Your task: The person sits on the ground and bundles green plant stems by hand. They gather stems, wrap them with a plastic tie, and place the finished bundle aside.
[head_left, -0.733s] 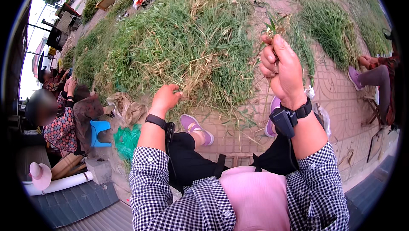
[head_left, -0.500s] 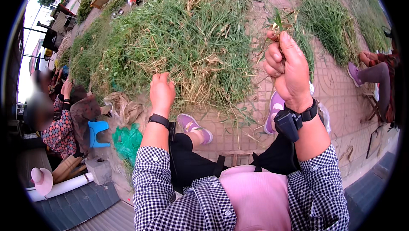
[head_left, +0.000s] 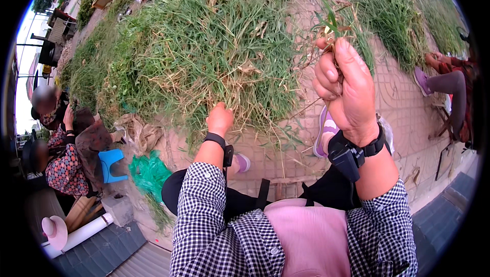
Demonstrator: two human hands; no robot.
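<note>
A wide heap of cut grass (head_left: 204,52), green with straw-coloured stems, lies on the paving in front of me. At its near edge my left hand (head_left: 219,121) is closed with its knuckles up against dry stems; the fingertips are hidden in the grass. My right hand (head_left: 347,80) is raised to the right of the heap and closed round a small bunch of grass (head_left: 331,24). Green blades and a few dry stems stick out above its thumb and fingers, and loose stems hang toward the heap.
More grass piles (head_left: 388,27) lie at the right, where another person (head_left: 449,88) sits. People sit at the left beside a blue plastic stool (head_left: 111,164). A green plastic bag (head_left: 149,175) and a brown sack (head_left: 143,129) lie near my left leg.
My left hand has moved right and a little nearer along the heap's edge. My left knee has swung outward. My right hand keeps its bunch in nearly the same place.
</note>
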